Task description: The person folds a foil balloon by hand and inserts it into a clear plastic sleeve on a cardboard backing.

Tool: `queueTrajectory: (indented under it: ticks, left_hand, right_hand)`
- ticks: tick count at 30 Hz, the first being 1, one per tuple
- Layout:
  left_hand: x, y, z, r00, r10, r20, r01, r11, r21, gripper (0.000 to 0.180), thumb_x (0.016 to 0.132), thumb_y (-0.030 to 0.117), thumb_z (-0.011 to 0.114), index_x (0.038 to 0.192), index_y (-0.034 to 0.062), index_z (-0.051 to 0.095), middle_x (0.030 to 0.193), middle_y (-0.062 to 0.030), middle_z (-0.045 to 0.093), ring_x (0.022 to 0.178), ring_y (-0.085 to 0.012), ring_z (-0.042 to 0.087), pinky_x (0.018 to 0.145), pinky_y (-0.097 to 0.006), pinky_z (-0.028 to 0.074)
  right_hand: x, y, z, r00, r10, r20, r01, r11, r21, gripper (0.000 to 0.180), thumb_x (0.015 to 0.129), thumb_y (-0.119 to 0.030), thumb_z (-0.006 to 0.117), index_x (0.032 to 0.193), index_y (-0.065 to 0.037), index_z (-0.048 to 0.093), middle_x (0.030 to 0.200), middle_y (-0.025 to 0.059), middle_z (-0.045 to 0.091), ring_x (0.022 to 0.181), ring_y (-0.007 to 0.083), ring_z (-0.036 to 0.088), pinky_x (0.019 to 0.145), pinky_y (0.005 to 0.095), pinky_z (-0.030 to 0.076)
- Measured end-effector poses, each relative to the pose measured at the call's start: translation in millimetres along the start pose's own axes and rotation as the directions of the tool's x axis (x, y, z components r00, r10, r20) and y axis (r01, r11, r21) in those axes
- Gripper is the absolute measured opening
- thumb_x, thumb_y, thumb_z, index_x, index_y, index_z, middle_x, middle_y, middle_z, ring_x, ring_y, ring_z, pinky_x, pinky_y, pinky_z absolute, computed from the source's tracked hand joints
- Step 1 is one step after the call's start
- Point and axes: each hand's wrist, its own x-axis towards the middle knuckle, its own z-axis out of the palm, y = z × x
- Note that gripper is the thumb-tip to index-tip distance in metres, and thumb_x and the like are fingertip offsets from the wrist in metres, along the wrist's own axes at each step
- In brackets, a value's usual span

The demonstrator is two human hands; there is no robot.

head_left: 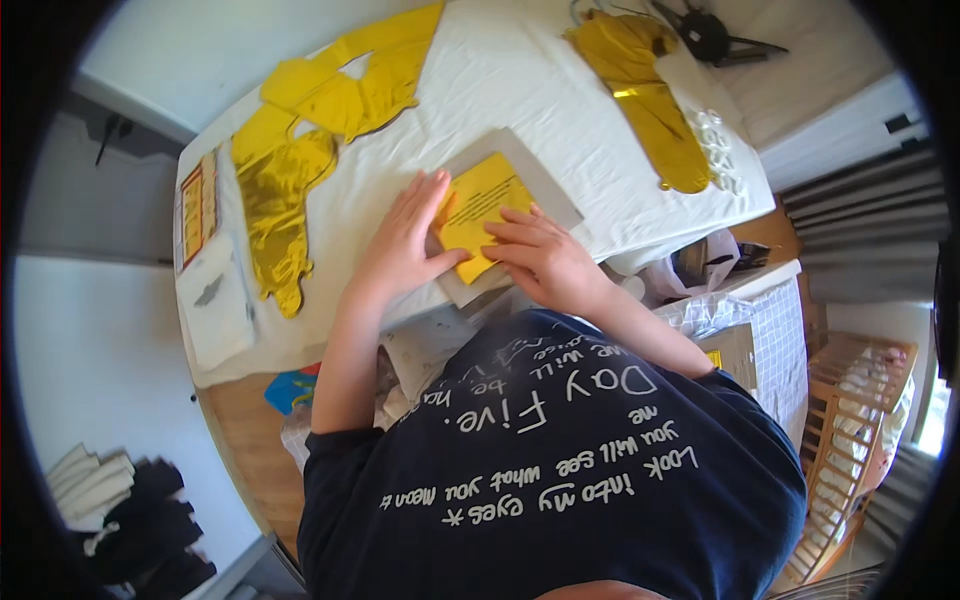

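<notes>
A shiny yellow foil piece (487, 198), folded into a flat rectangle with lines of dark print on top, lies on a grey sheet of card (548, 182) near the table's front edge. My left hand (405, 235) presses along its left side, fingers stretched out and thumb spread onto the lower corner. On its right part rest the fingertips of my right hand (548, 255), slightly bent and apart. Neither hand is closed round anything. The fingers cover parts of the foil's edges.
Flat, uninflated gold foil balloons lie at the left (275, 205) and right (655, 110) of the white-covered table (500, 70). White rings (715, 150) lie beside the right one. A black tool-like object (710, 38) sits far right. A plastic bag (690, 275) stands below the right edge.
</notes>
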Motion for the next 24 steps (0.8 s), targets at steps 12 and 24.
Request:
queueTrajectory:
  ticks: [12,24]
  left_hand:
    - [38.8,39.6,42.7,0.992,-0.118,-0.051,0.128,0.947,0.296,0.093,0.094,0.061,0.066,0.161,0.0054,0.035,0.167,-0.0205,0.034,0.157,-0.0410,0.025,0.125,-0.063,0.019]
    - [35.3,43.3,47.5,0.985,-0.170,0.005,0.155,0.909,0.386,0.115,0.080,0.074,0.072,0.163,0.0059,0.031,0.168,-0.0188,0.032,0.158,-0.0371,0.025,0.127,-0.059,0.018]
  right_hand:
    - [-83.0,163.1,-160.0,0.581,0.425,-0.694,-0.682,0.719,-0.130,0.024,0.093,-0.016,0.070,0.114,-0.007,0.076,0.120,0.0163,0.073,0.114,0.0371,0.068,0.100,0.0419,0.053]
    - [-74.3,362.4,-231.1,0.742,0.413,-0.527,-0.670,0.445,-0.594,0.036,0.099,-0.039,0.059,0.118,-0.013,0.076,0.119,0.0160,0.074,0.115,0.0366,0.068,0.097,0.0487,0.055]
